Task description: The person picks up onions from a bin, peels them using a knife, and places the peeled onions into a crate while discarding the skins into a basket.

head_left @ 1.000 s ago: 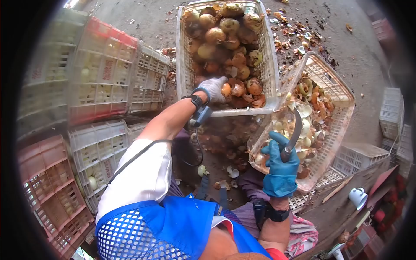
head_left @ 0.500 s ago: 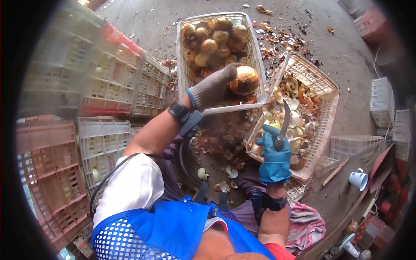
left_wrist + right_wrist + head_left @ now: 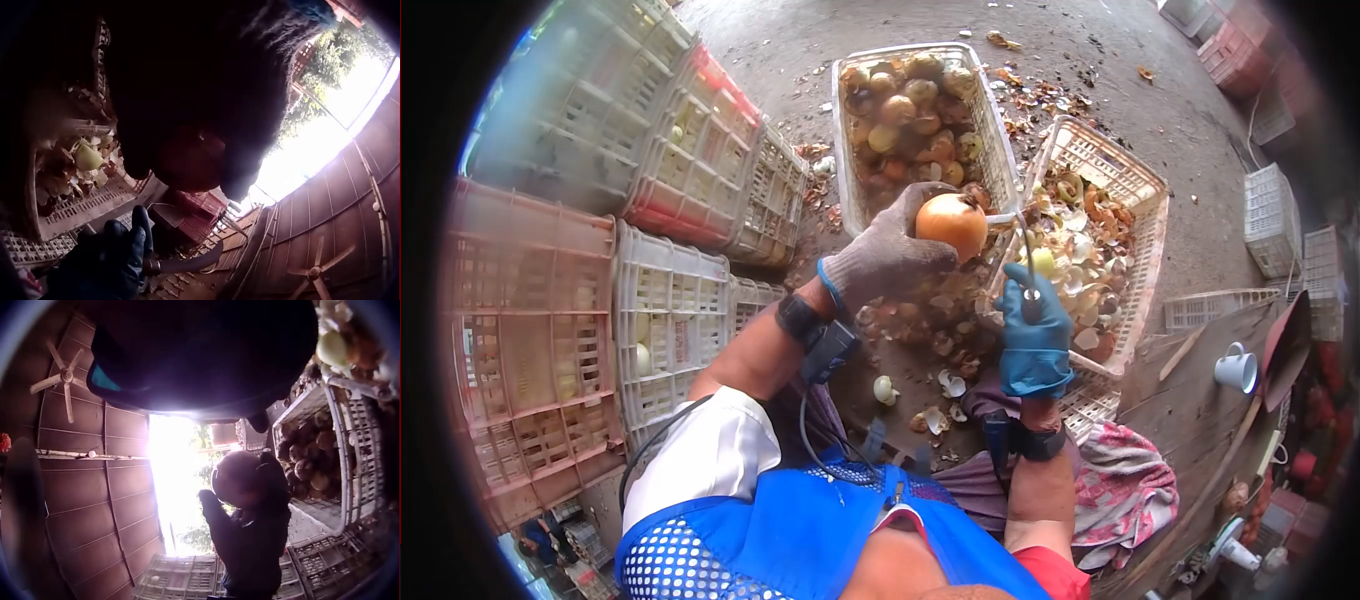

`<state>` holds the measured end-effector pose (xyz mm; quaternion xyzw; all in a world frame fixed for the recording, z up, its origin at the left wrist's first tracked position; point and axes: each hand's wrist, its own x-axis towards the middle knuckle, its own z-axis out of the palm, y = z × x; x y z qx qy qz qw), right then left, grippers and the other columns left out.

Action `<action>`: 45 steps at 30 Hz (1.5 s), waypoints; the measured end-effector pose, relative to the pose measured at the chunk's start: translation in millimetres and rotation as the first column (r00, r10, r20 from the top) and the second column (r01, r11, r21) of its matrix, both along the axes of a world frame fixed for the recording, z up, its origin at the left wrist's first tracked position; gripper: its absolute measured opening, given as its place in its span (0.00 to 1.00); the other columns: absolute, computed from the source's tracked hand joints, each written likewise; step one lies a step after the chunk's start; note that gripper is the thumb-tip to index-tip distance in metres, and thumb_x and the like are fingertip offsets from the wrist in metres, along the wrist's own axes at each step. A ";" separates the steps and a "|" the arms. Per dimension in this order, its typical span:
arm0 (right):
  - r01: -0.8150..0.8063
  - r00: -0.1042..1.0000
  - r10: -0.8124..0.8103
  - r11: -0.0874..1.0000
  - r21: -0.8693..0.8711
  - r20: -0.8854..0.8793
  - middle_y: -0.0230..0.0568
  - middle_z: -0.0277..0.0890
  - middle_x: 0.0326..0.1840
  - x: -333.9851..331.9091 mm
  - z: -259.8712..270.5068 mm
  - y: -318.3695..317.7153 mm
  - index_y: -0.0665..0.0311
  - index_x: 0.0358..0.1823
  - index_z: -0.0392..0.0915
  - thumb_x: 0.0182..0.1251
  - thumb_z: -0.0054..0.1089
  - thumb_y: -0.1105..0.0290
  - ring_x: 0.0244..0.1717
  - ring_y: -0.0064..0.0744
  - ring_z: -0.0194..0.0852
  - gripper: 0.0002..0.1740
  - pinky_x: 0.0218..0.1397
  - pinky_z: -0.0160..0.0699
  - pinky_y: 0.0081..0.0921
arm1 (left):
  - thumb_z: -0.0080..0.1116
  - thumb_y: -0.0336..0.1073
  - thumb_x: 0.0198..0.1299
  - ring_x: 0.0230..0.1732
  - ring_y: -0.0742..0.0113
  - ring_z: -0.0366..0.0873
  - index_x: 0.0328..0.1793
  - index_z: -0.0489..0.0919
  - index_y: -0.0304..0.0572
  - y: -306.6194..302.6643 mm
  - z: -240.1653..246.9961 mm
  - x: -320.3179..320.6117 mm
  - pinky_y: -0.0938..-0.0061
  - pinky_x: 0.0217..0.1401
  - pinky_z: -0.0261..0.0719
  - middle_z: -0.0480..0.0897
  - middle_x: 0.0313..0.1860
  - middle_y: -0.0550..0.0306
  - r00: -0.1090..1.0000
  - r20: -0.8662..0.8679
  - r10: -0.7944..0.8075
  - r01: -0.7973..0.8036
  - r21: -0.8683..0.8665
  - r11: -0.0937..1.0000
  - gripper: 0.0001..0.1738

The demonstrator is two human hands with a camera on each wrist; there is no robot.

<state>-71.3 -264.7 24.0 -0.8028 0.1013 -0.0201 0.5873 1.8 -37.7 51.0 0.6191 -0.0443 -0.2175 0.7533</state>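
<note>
In a grey knit glove, my left hand [image 3: 892, 252] grips a large brown-skinned onion [image 3: 952, 226], thumb and fingers around its sides. My right hand [image 3: 1036, 335], in a blue rubber glove, holds a curved knife [image 3: 1028, 250] whose blade points up, just right of the onion. The left wrist view shows the knife [image 3: 187, 262] in the dark-looking right hand [image 3: 106, 262]. In the right wrist view the onion [image 3: 237, 478] sits in the left hand [image 3: 253, 544]. Behind it stands a crate [image 3: 1006, 165] of unpeeled onions.
A tilted crate [image 3: 1152, 270] of peelings and a pale onion [image 3: 1040, 262] stands at the right. Stacked crates [image 3: 670, 320] line the left side. Peelings [image 3: 935, 420] lie on the floor. A white mug [image 3: 1236, 368] is on a board at the right.
My left hand has lifted the onion out of the crate and brought it back toward the body, beside the knife. My right hand still holds the knife, its blade now seen nearly edge-on.
</note>
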 end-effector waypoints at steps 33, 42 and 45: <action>-0.198 0.908 0.389 0.722 -0.663 0.152 0.47 0.79 0.32 13.1 11.1 1.1 0.56 0.60 0.82 0.64 0.61 0.74 0.33 0.56 0.82 0.21 0.37 0.78 0.49 | 0.87 0.41 0.43 0.57 0.67 0.84 0.69 0.75 0.38 0.3 -48.4 -9.0 0.66 0.65 0.83 0.86 0.57 0.54 0.968 0.213 -0.131 0.076 0.249 0.965 0.46; -0.194 0.901 0.390 0.755 -0.626 0.192 0.48 0.78 0.32 8.5 14.6 8.8 0.58 0.54 0.80 0.65 0.61 0.73 0.34 0.57 0.82 0.16 0.38 0.79 0.50 | 0.86 0.39 0.45 0.56 0.63 0.85 0.70 0.73 0.37 -6.0 -39.3 -10.5 0.65 0.63 0.83 0.86 0.56 0.50 0.958 0.251 -0.140 0.059 0.303 0.951 0.45; -0.173 0.902 0.382 0.746 -0.643 0.201 0.48 0.78 0.32 6.9 9.6 7.4 0.57 0.53 0.80 0.65 0.61 0.73 0.34 0.57 0.83 0.15 0.38 0.79 0.50 | 0.86 0.40 0.46 0.56 0.63 0.85 0.70 0.73 0.37 -6.9 -36.2 -11.8 0.65 0.63 0.83 0.86 0.56 0.50 0.951 0.276 -0.140 0.042 0.331 0.943 0.45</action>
